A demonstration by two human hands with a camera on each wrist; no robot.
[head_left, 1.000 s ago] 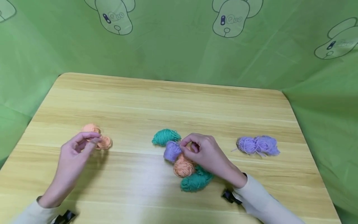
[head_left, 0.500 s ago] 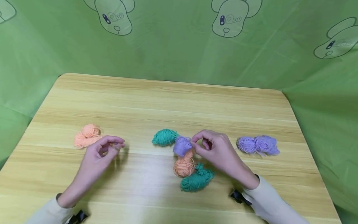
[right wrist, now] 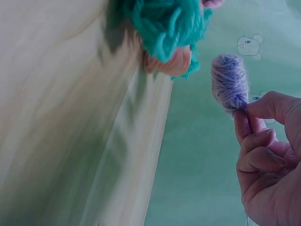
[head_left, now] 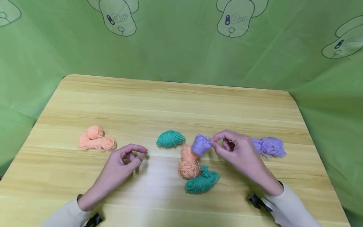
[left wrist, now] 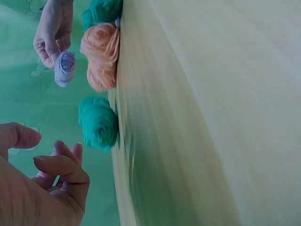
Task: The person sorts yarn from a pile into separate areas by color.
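A small purple yarn ball (head_left: 201, 145) is pinched at its end between the thumb and fingertips of my right hand (head_left: 241, 153); the right wrist view shows the purple yarn (right wrist: 229, 82) lifted off the table. My left hand (head_left: 120, 167) hovers over the table with thumb and fingers apart and holds nothing. Nearest to it on the far side is a green yarn ball (head_left: 170, 139). Below the purple one lies an orange skein (head_left: 188, 164), touching a second green skein (head_left: 202, 181). In the left wrist view the left fingers (left wrist: 66, 167) are loosely bent.
A group of orange yarn (head_left: 96, 138) lies at the left of the wooden table (head_left: 170, 104). Purple yarn (head_left: 270, 147) lies at the right, partly behind my right hand. A green cloth (head_left: 175, 47) with printed cartoon heads hangs behind the table.
My right hand has moved right, drawing the purple yarn ball away from the green one beside it. The left hand has moved right, away from the orange yarn on the left.
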